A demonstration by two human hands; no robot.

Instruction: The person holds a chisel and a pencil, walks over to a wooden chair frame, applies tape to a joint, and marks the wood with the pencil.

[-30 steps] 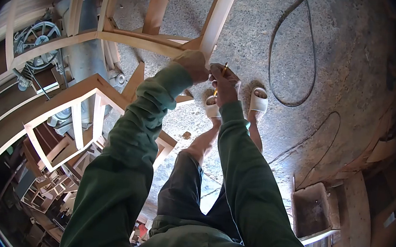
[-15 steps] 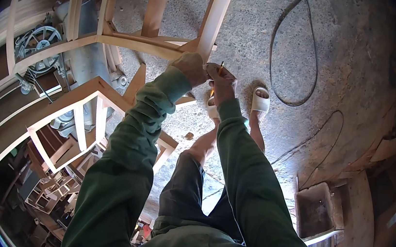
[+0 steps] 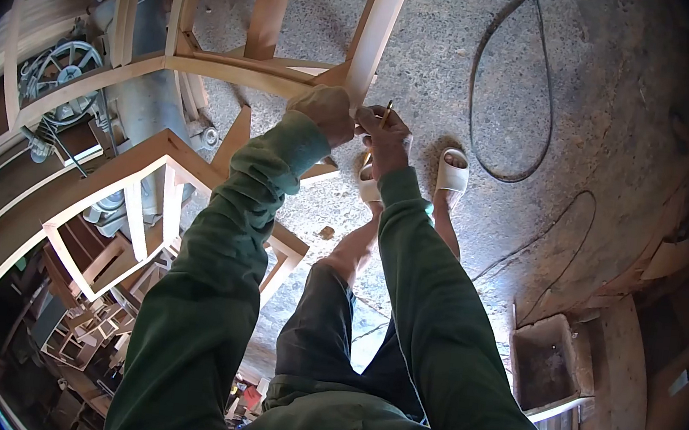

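My left hand (image 3: 322,114) is closed at the near corner of a large wooden frame (image 3: 241,75), where a long rail meets an upright piece (image 3: 380,32). Its fingertips are partly hidden. Close beside it, my right hand (image 3: 384,141) is closed with a pencil (image 3: 387,114) between its fingers, the tip pointing up and away. Thumb and fingers of this hand come close to the upright's lower end; whether they touch it I cannot tell.
Left of me, a smaller wooden frame (image 3: 110,182) stands near a grey metal tank (image 3: 143,107) and a spoked wheel (image 3: 67,77). A looped cable (image 3: 550,94) lies on the concrete floor (image 3: 432,47). At lower right sits an open box (image 3: 544,361). My sandalled feet are below my hands.
The large frame and my left hand sit slightly further left in view. My right hand's fingers have shifted a little around the pencil.
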